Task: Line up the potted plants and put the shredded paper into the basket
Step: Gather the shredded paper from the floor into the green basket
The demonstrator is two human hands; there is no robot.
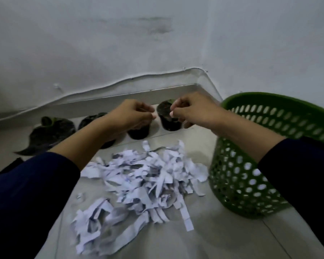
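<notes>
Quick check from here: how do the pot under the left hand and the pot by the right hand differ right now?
The pot under the left hand is mostly hidden by the left hand; only its lower part shows. The pot by the right hand shows its soil top, with the right hand at its right edge. The left pot sits nearer the shredded paper; the right pot sits closer to the wall. Both are small, dark and upright on the floor.

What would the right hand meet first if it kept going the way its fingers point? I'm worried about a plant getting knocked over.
The right hand points leftward, its fingertips over the small dark round plant pot, so probably that pot's rim, or else the left hand just beyond. Depth is unclear.
</notes>
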